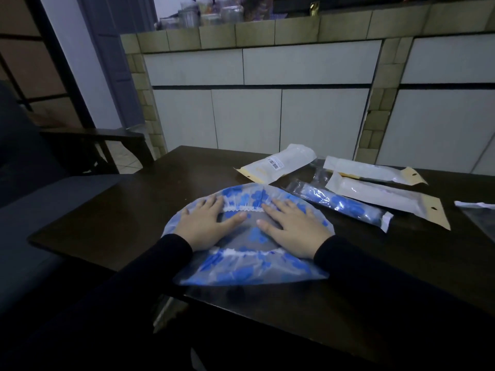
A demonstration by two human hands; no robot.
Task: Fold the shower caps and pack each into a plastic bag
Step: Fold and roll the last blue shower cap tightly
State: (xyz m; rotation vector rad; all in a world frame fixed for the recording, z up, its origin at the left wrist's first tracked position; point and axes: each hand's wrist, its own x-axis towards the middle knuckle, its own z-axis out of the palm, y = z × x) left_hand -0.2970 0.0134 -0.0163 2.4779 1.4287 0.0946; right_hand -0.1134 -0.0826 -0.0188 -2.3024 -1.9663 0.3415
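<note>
The shower cap (249,236), clear plastic with blue patches and a white elastic band, lies spread flat on the near centre of the dark desk (107,226). Its near edge reaches almost to the near edge of the desk.

The left hand (206,226) rests palm down on the left part of the cap. The right hand (292,231) rests palm down on the right part. The grip of each hand is apart: fingers straight and spread, pressing the cap, clamped on nothing. Both forearms wear black sleeves.

A packed cap (340,204), rolled inside a clear plastic bag, lies just right of the flat cap. Farther right and beyond it lie three white packets with tan header cards (278,164) (375,170) (388,196), near each other. Another clear bag (479,210) lies at the right edge of the view, partly cut off.
</note>
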